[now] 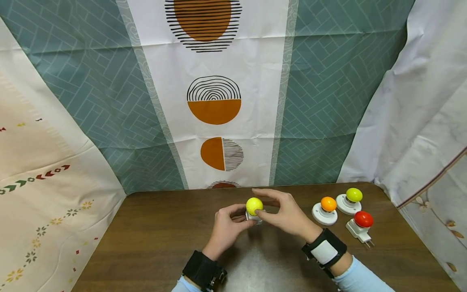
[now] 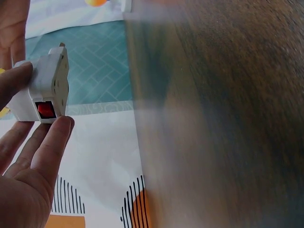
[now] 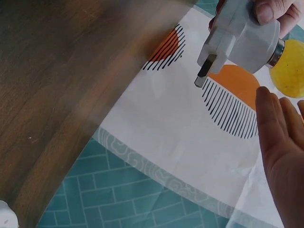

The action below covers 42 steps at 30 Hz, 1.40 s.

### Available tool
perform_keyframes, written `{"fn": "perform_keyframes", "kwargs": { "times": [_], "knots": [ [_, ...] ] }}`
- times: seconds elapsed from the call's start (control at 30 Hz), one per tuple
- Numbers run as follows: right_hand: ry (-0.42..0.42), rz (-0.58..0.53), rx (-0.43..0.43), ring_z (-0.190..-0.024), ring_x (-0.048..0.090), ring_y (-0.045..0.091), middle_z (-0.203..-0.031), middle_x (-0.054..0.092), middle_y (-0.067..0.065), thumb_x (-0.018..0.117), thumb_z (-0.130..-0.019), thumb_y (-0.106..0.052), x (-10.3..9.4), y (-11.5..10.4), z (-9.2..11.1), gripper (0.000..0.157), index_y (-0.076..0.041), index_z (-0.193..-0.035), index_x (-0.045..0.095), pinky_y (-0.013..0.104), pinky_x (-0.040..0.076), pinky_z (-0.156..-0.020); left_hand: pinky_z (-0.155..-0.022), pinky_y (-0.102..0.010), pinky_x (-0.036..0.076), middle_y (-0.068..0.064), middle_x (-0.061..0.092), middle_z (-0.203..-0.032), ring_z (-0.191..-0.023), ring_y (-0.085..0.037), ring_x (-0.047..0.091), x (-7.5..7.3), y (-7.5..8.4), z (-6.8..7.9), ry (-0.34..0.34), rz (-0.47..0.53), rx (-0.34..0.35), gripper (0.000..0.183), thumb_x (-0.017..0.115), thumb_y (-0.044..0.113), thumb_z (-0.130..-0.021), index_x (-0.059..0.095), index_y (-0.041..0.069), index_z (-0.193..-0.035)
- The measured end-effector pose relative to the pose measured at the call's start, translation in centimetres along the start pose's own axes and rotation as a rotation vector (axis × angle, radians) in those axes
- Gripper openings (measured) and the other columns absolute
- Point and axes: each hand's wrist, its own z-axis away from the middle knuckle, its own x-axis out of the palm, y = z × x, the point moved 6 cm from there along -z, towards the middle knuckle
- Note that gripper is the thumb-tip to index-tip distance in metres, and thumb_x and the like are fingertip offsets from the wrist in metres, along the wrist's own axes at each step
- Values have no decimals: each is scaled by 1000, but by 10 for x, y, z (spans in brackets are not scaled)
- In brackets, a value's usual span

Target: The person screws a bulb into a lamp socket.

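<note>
My left hand (image 1: 225,232) grips a white plug-in lamp socket (image 2: 42,88) between thumb and fingers, above the table. On its side is a red rocker switch (image 2: 46,109). A plug prong (image 3: 205,69) sticks out of the socket's end in the right wrist view. A round yellow bulb (image 1: 253,205) sits in the socket, its metal collar (image 3: 276,53) showing. Around the bulb my right hand (image 1: 282,211) is spread, thumb at its near side and fingers beyond. In the right wrist view those fingers look straight beside the bulb; whether the thumb touches it, I cannot tell.
On the right of the brown table (image 1: 157,243) stand an orange bulb (image 1: 328,204) and a yellow-green bulb (image 1: 354,195) in round white bases. Nearer lies a red bulb (image 1: 363,219) in a white plug-in socket (image 1: 358,232). A patterned curtain (image 1: 321,101) hangs behind.
</note>
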Motion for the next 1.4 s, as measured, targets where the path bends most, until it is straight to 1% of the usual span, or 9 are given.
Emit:
{"fn": "perform_keyframes", "kwargs": {
  "times": [0.17, 0.27, 0.5, 0.57, 0.8, 0.93, 1.1, 1.27, 1.4],
  "knots": [
    [-81, -2, -18, -110, 53, 14, -126, 54, -6, 67, -84, -15, 4, 0, 1, 49, -21, -130, 53, 34, 43, -89, -78, -40, 48, -6, 63, -106, -97, -23, 60, 0, 20, 4, -8, 7, -7, 40, 77, 7, -73, 64, 4, -110],
    [-69, 18, -25, -108, 54, 12, -123, 56, -5, 68, -83, -16, 4, -1, 1, 45, -21, -127, 56, 33, 45, -85, -79, -41, 48, -6, 63, -106, -98, -23, 60, 0, 17, 3, -12, 10, -4, 41, 77, 7, -73, 63, 5, -111],
    [48, 50, -13, -94, 60, 11, -112, 61, -5, 75, -77, -24, 1, -2, 0, 41, -24, -116, 62, 33, 51, -73, -78, -35, 49, 1, 63, -107, -97, -14, 60, 1, -12, -2, -5, -3, 10, 43, 79, 19, -72, 64, 13, -111],
    [64, 69, -10, -93, 60, 11, -109, 62, -7, 77, -76, -26, 1, -2, 0, 40, -23, -114, 63, 32, 51, -71, -77, -33, 49, 3, 63, -106, -96, -12, 60, 1, -15, -2, -4, -5, 13, 43, 79, 22, -71, 65, 16, -111],
    [24, 70, -5, -101, 57, 11, -119, 56, -8, 77, -75, -30, 2, -2, -1, 52, -22, -122, 57, 35, 49, -78, -77, -34, 49, 2, 63, -106, -96, -13, 60, 1, -16, -1, -8, 6, 32, 42, 78, 25, -72, 65, 15, -111],
    [-33, 41, -10, -106, 56, 15, -126, 52, -5, 74, -78, -15, 4, -10, 0, 56, -18, -129, 52, 36, 46, -85, -77, -36, 49, 3, 63, -106, -96, -13, 60, 1, -15, -1, -9, 4, 34, 42, 78, 25, -72, 65, 16, -111],
    [-71, 31, -8, -106, 55, 23, -122, 55, 2, 69, -78, 0, 4, -32, -2, 50, -9, -125, 55, 42, 47, -83, -77, -37, 49, 4, 63, -106, -97, -13, 60, 0, -14, -2, -11, 8, 34, 43, 79, 26, -71, 65, 18, -111],
    [-19, 44, -10, -98, 59, 25, -114, 60, 8, 73, -76, -3, 1, -41, -3, 44, -6, -118, 60, 44, 49, -76, -77, -38, 49, 3, 63, -106, -96, -12, 60, -2, -14, -1, -3, 14, 30, 43, 79, 24, -71, 65, 17, -111],
    [52, 53, -18, -93, 61, 20, -110, 62, 5, 77, -72, -8, 0, -28, -3, 44, -13, -113, 63, 42, 51, -72, -77, -37, 49, 2, 63, -106, -96, -13, 60, -3, -17, 0, -3, 24, 10, 43, 79, 20, -71, 65, 15, -111]
  ]
}}
